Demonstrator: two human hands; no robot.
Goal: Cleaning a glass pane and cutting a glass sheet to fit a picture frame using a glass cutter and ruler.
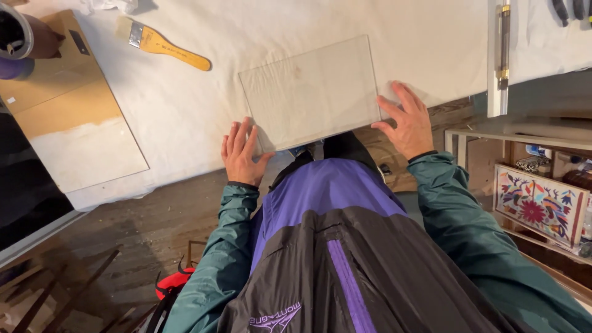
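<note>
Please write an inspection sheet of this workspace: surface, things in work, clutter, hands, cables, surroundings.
Surface: table covered with a white cloth, wrinkled in places.
Things in work: clear glass pane lying flat near the table's front edge, one corner past the edge.
Clutter: paintbrush with a wooden handle lies behind the pane; brown board, partly painted white, lies at the left; a round container stands on its far corner.
Hands: left hand flat at the pane's near left corner; right hand flat at its right edge. Both open.
Cables: nothing seen.
Surroundings: wooden floor; shelf with a flowered embroidered panel at the right; red object on the floor.
</note>
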